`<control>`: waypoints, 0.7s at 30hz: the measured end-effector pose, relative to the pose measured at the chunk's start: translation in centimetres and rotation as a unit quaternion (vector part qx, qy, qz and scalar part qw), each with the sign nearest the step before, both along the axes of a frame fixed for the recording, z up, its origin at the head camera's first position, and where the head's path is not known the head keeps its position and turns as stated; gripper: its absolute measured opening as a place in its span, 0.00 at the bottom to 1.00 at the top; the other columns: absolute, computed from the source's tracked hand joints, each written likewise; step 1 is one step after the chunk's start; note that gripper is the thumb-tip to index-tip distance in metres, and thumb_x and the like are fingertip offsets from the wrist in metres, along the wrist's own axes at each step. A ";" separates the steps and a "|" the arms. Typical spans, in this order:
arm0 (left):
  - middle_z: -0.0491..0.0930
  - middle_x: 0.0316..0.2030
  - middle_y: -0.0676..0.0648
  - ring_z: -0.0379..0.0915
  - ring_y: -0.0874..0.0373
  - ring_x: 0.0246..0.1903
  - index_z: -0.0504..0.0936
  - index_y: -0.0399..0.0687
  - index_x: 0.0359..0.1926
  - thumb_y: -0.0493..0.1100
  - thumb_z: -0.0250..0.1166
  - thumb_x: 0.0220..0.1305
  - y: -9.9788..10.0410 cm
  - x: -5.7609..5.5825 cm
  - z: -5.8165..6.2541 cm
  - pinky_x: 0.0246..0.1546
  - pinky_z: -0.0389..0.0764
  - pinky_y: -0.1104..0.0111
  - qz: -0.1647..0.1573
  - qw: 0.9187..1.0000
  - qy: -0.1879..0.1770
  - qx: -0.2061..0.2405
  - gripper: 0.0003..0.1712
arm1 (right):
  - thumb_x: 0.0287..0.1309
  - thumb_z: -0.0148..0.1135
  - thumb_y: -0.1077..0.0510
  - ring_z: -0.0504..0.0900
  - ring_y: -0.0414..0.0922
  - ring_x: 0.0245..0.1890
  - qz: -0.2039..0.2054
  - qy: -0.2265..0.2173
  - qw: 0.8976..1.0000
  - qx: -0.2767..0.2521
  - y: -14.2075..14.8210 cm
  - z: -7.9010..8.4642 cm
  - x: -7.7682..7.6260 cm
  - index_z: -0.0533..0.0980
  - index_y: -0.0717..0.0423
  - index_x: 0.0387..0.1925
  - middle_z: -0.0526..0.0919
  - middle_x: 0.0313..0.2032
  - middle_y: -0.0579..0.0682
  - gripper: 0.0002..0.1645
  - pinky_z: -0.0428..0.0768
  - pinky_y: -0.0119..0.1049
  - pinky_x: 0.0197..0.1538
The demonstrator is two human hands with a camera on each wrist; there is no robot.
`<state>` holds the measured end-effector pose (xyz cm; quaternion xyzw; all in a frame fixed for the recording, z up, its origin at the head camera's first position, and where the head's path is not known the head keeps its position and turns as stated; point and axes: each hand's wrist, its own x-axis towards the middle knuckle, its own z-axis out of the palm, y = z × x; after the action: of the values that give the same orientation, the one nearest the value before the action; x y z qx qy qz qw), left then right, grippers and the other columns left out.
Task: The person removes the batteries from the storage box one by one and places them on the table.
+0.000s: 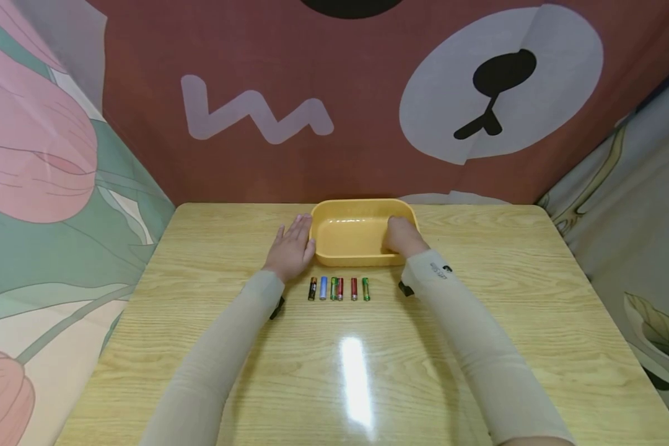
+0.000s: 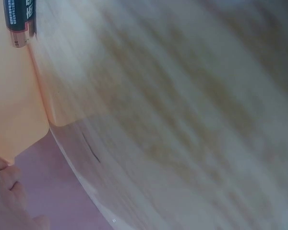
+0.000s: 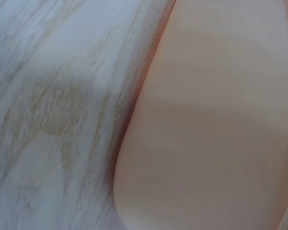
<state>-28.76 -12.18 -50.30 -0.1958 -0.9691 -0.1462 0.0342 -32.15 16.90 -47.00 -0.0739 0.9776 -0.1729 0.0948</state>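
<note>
A yellow plastic basket [image 1: 357, 261] sits near the table's back edge. My left hand [image 1: 290, 249] lies against its left end with straight fingers; in the left wrist view fingertips [image 2: 12, 191] show beside the basket's corner. My right hand [image 1: 404, 236] reaches over the front rim into the basket's right end, knuckles up. Its fingertips are hidden, and I cannot tell whether they hold anything. In front of the basket several batteries lie in a row: a black one [image 1: 312, 288], a blue one [image 1: 323, 288], and red [image 1: 354, 288] and green [image 1: 366, 288] ones.
The wood-grain table [image 1: 290, 371] carries a bright light reflection in front of the batteries. Directly behind it hangs a reddish-brown printed cloth [image 1: 256, 167]. Patterned cloths also hang at the left [image 1: 89, 248] and right [image 1: 619, 248].
</note>
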 end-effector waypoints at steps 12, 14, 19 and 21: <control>0.46 0.80 0.46 0.36 0.52 0.79 0.44 0.43 0.81 0.52 0.39 0.80 0.2 0.2 0.4 0.77 0.43 0.48 0.002 1.000 -0.011 -0.002 0.37 | 0.50 0.65 0.69 0.63 0.43 0.19 0.002 0.032 0.998 -0.060 0.2 0.0 0.4 0.66 0.56 0.18 0.64 0.18 0.47 0.17 0.67 0.35 0.26; 0.46 0.80 0.45 0.37 0.52 0.79 0.44 0.43 0.81 0.52 0.39 0.80 0.2 0.1 0.4 0.77 0.43 0.48 0.002 1.000 -0.010 0.000 0.37 | 0.49 0.62 0.71 0.60 0.42 0.17 0.005 0.048 0.997 -0.066 0.2 -0.1 0.4 0.66 0.55 0.13 0.62 0.16 0.46 0.18 0.64 0.33 0.24; 0.48 0.80 0.44 0.38 0.51 0.79 0.45 0.43 0.81 0.53 0.38 0.80 0.1 -0.1 0.1 0.77 0.44 0.47 -0.001 1.000 0.001 0.004 0.36 | 0.50 0.63 0.71 0.70 0.47 0.26 0.004 0.061 0.996 -0.066 0.2 -0.1 0.4 0.76 0.65 0.30 0.73 0.26 0.52 0.05 0.71 0.37 0.30; 0.49 0.80 0.44 0.39 0.51 0.79 0.46 0.42 0.81 0.53 0.38 0.80 0.1 -0.1 0.0 0.77 0.44 0.47 -0.002 1.000 0.005 0.005 0.36 | 0.52 0.63 0.71 0.71 0.49 0.29 0.002 0.050 0.997 -0.063 0.1 0.0 0.3 0.75 0.68 0.41 0.75 0.31 0.55 0.12 0.73 0.39 0.33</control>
<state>-28.89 -12.06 -50.31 -0.1982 -0.9678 -0.1500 0.0402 -31.82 17.00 -46.97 -0.0900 0.9680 -0.2304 0.0416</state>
